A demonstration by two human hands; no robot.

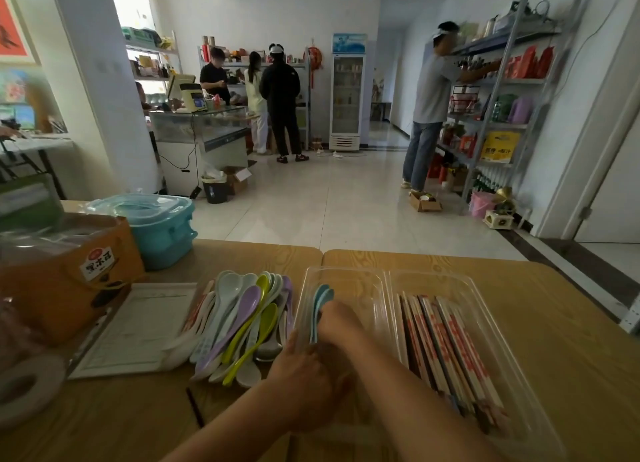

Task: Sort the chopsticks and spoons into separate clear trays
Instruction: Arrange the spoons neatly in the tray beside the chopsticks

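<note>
Two clear trays sit side by side on the wooden table. The left tray (346, 278) holds two light blue spoons (320, 309); my right hand (341, 326) rests inside it with fingers closed on them. My left hand (304, 368) grips the near left edge of that tray. The right tray (460, 281) holds several paper-wrapped chopsticks (450, 344). A heap of loose spoons (242, 323), white, purple, lime and pale green, lies left of the trays. One dark chopstick (194, 408) lies on the table near the front.
A white framed sheet (138, 326) lies left of the spoons. An orange box (62, 274), a teal lidded container (162, 226) and a tape roll (24, 389) crowd the left side. Beyond the table lies a tiled floor with several people and shelves.
</note>
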